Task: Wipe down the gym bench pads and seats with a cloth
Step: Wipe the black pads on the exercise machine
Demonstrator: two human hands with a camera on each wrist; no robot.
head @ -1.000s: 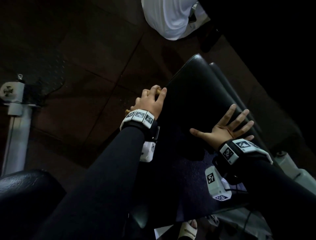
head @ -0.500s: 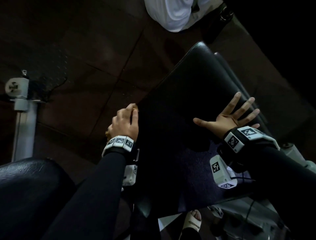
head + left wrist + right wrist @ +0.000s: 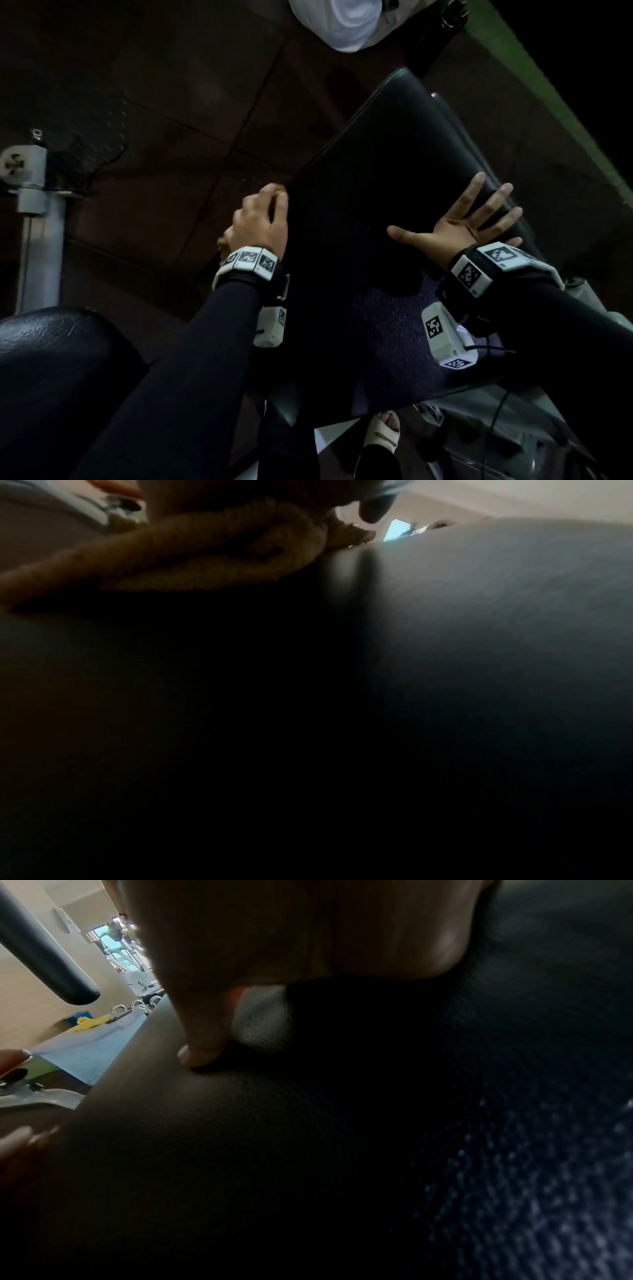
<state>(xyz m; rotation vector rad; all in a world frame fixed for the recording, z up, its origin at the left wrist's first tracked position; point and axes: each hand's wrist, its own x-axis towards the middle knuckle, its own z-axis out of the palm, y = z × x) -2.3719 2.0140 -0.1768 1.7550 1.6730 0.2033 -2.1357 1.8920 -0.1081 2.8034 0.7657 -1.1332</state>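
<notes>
Left hand (image 3: 262, 219) is curling round a bunched tan cloth (image 3: 205, 553) and pressing it against the left side edge of the black bench pad (image 3: 370, 192), about midway along it. The pad's long axis is running from near-right to far-left, so unwiped edge is lying both ahead of and behind this hand. Right hand (image 3: 460, 228) is lying flat with fingers spread on the pad's right part, holding nothing, probably bracing.
</notes>
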